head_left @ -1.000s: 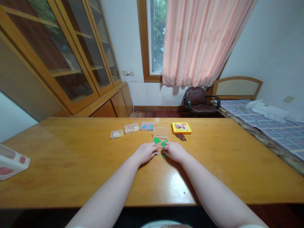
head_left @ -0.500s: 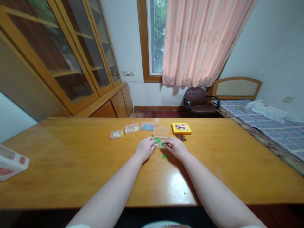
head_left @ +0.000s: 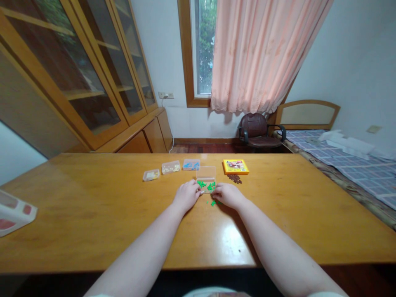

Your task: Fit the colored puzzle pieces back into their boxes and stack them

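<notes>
A small clear plastic box [head_left: 206,186] lies open on the wooden table [head_left: 93,198], its clear lid [head_left: 206,173] raised behind it. Green beads [head_left: 206,186] lie inside, and more loose green beads [head_left: 213,203] sit on the tabletop just in front. My left hand [head_left: 187,196] rests at the box's left front corner, and my right hand [head_left: 227,195] is at its right front corner. Both sets of fingertips are at or very near the box. Whether either hand pinches a bead is too small to tell.
Beyond the hands stand several small clear boxes [head_left: 170,167] of pale and blue pieces, a yellow box [head_left: 235,166], and a brown bead pile [head_left: 234,178]. A white-and-red plastic object [head_left: 15,212] sits at the table's left edge. A bed [head_left: 355,173] lies right.
Both hands have stayed at the front of the open box, shifting only slightly. The view has tilted a little, and the beads show no clear change.
</notes>
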Available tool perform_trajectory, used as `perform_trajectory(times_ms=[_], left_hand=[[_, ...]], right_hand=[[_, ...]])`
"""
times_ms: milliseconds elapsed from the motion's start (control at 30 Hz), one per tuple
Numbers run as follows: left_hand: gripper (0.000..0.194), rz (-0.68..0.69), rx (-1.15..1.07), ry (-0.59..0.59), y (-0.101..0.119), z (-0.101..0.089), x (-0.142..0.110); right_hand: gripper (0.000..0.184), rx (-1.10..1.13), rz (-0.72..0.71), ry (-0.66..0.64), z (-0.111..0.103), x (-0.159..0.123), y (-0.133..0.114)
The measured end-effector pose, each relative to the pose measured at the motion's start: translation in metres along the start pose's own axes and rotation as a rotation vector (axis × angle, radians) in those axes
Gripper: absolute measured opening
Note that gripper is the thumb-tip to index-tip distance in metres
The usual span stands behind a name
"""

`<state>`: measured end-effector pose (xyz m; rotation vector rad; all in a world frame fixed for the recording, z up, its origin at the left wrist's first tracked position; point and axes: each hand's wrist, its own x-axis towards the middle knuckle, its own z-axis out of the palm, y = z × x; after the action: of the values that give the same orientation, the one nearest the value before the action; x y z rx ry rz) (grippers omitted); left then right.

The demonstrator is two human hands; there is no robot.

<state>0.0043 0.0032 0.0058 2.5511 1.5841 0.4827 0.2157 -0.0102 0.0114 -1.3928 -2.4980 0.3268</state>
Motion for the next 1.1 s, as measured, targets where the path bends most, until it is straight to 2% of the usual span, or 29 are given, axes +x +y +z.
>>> perform_trajectory(times_ms=[167,300,467,600,700,933,1100], left_hand=[[0.013,0.032,0.009,0.033,0.001,-0.003,-0.002],[0.017,0.115,-0.02,0.054,0.002,-0.006,-0.004],[0.02,0.256,-0.016,-0.046,0.003,-0.007,-0.008],[0.015,0.263,-0.021,-0.144,0.005,-0.003,-0.009],[0.016,0.242,-0.018,-0.163,0.008,-0.001,-0.008],[0.01,0.264,-0.013,-0.172,0.01,0.003,-0.007],[0.011,0.263,-0.006,-0.185,0.008,0.003,-0.006]], right_hand=[[0.018,-0.029,-0.028,0.015,0.004,0.002,0.002],[0.017,-0.086,-0.043,0.007,0.005,0.002,0.001],[0.02,-0.136,-0.04,-0.022,0.002,0.003,-0.004],[0.019,-0.129,-0.022,-0.022,0.001,0.003,-0.005],[0.018,-0.081,-0.007,0.037,0.003,0.003,-0.001],[0.018,0.098,0.108,0.31,0.01,0.006,0.007],[0.021,0.122,0.12,0.266,0.002,0.003,0.01]])
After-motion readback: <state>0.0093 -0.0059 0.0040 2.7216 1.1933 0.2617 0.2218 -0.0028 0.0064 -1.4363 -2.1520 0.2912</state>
